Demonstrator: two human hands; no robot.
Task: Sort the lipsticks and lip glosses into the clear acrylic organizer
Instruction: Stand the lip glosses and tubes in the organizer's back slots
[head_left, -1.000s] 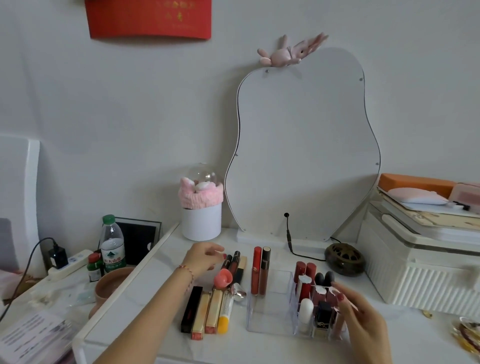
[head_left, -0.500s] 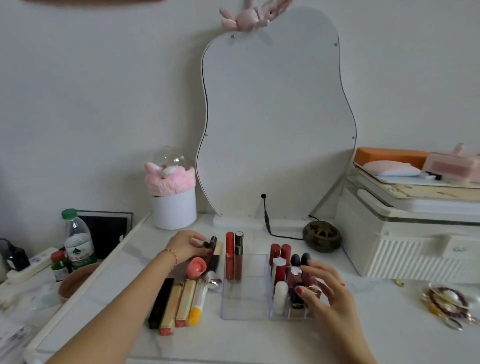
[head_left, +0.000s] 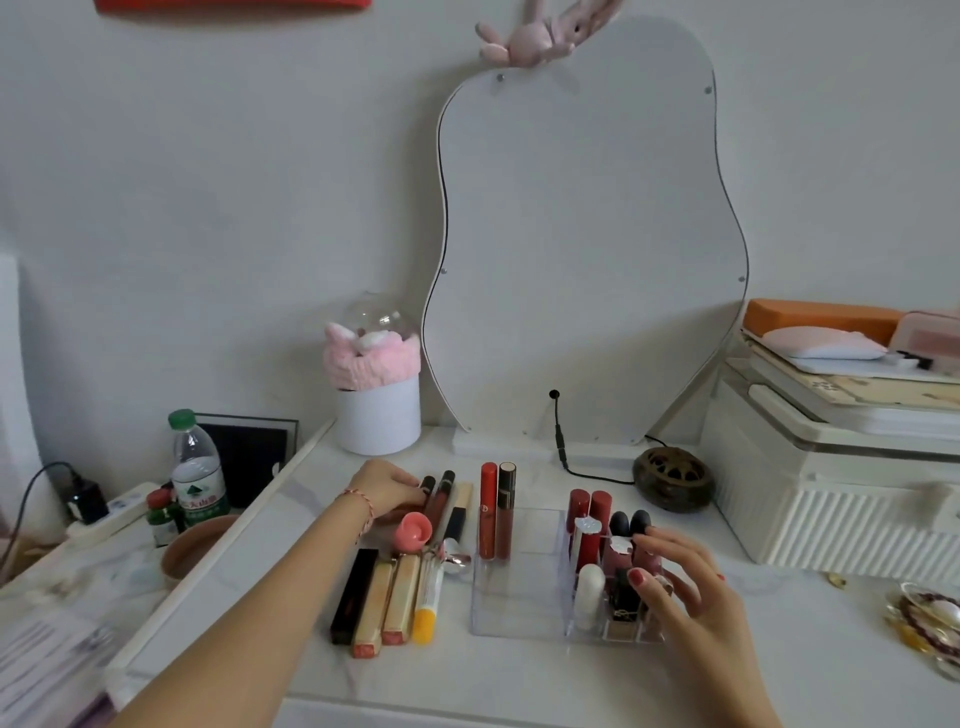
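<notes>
Organizer: the clear acrylic organizer stands on the white tabletop near its front edge, about midway along it; the left compartments look empty, the right ones are filled.
Inside the organizer: two dark red tubes stand upright at the back right, two black-capped lipsticks just beside them, a white tube at the front.
Two lip glosses: a red one and a brown one stand side by side at the organizer's back left corner; I cannot tell whether they are inside it or just behind its wall.
Right hand: the right hand comes in from the front edge, palm down, over the organizer's right front compartments.
Right grip: fingers spread and loosely curled, thumb and forefinger tips on a small round-topped item among the lipsticks; whether it is pinched cannot be told.
Left hand: the left hand reaches far across toward the back of the tabletop, forearm stretched, a red string bracelet on the wrist.
Left grip: fingers curled down onto the top of a dark lip gloss tube lying flat; closure around it cannot be told.
Loose row: a black lipstick, two gold tubes and a white-and-yellow tube lie side by side left of the organizer, ends toward the front edge.
Nearby: a pink round-capped item and a black-and-gold stick lie between the row and the left hand.
Back edge: a wavy mirror leans on the wall, a white cup with a pink headband to its left, a dark round burner to its right.
Right edge: a white ribbed storage box.
</notes>
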